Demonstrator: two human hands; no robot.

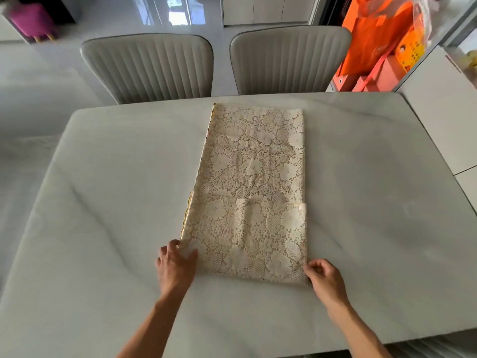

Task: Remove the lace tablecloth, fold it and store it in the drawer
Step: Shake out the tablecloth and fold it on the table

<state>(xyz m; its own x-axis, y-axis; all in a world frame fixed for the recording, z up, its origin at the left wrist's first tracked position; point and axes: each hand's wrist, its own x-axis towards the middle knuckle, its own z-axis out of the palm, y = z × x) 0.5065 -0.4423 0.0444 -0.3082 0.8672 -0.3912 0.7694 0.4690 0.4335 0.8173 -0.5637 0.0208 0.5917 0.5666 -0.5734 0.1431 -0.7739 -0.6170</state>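
Note:
A cream lace tablecloth lies folded into a long narrow strip down the middle of the white marble table, with a fold line across its near third. My left hand grips its near left corner, thumb lying on top of the lace. At the near right corner, my right hand pinches the cloth's edge with curled fingers. No drawer is in view.
Two grey ribbed chairs stand at the table's far side. Orange bags and boxes are stacked at the back right beside a white cabinet. A purple stool stands at the far left.

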